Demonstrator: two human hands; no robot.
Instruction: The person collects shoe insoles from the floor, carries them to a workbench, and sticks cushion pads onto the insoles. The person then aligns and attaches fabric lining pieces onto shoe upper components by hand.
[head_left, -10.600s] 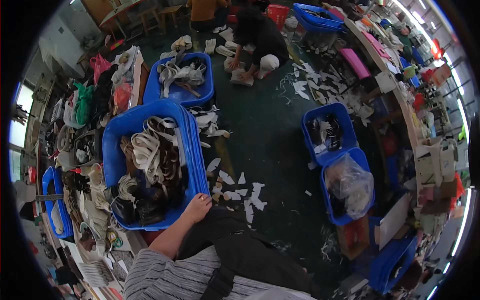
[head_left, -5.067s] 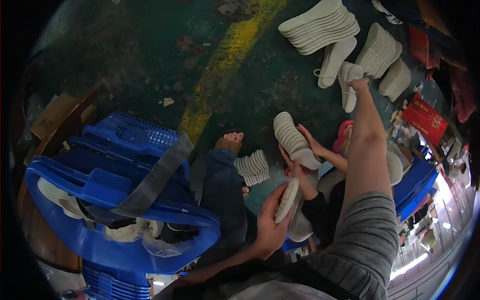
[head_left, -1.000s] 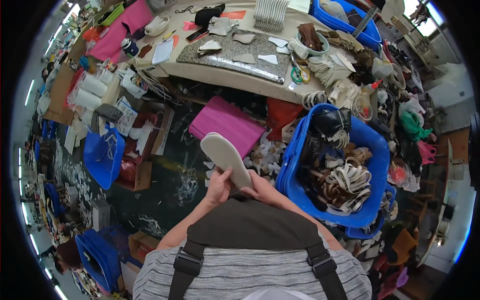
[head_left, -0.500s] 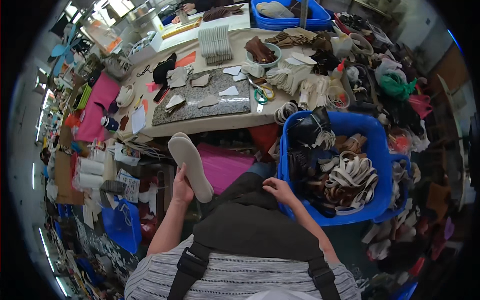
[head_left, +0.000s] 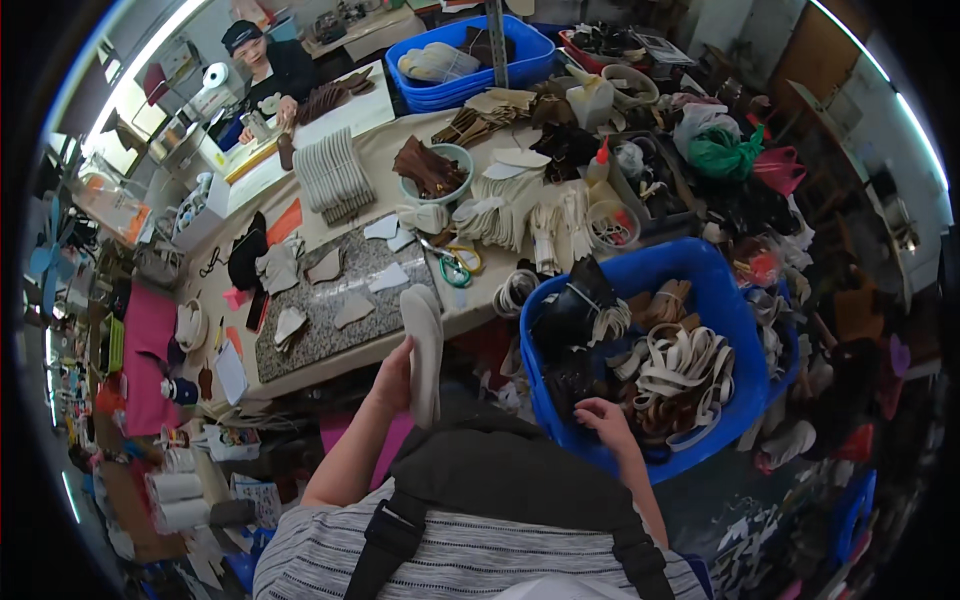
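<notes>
A seated worker's left hand [head_left: 393,375] grips a pale shoe insole [head_left: 424,352] upright at the worktop [head_left: 330,372] edge, while the right hand [head_left: 603,417] reaches open-fingered into a blue bin [head_left: 700,275] of straps [head_left: 680,370]; steadying the insole should ease picking one strap.

A speckled stone slab [head_left: 330,300] bearing pale cut pieces is seen on the counter [head_left: 385,150], beside stacked insoles [head_left: 333,175], scissors [head_left: 455,265] and a bowl [head_left: 432,172].
</notes>
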